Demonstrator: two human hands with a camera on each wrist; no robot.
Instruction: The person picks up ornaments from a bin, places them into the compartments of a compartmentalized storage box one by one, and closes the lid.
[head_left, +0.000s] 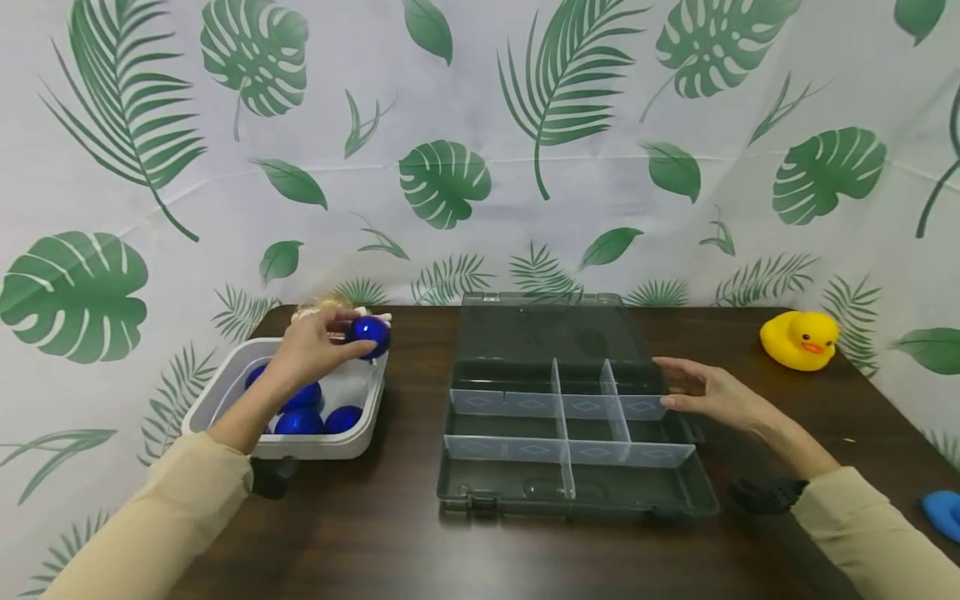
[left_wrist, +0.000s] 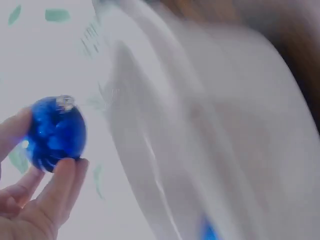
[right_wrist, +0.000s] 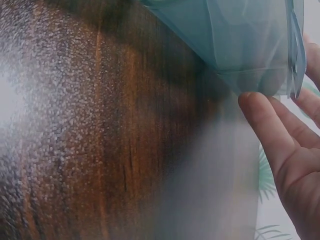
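My left hand (head_left: pixel 317 343) pinches a shiny blue Christmas ball (head_left: pixel 369 336) above the far right rim of a white tub (head_left: pixel 352 446). In the left wrist view, thumb and fingers sit around the ball (left_wrist: pixel 57 134), and its silver cap shows. Several more blue balls (head_left: pixel 300 422) lie inside the tub. My right hand (head_left: pixel 716 398) is at the right side of a grey translucent compartment box (head_left: pixel 570 492), lid open at the back. Its fingertips (right_wrist: pixel 250 100) are right at the box's edge in the right wrist view.
Clear dividers (head_left: pixel 510 402) split the box into several compartments. A yellow rubber duck (head_left: pixel 801 342) stands at the back right of the dark wooden table (head_left: pixel 360 533). Part of a blue object (head_left: pixel 942 512) shows at the right edge. Something blond and pale (head_left: pixel 333 302) is partly hidden behind the left hand.
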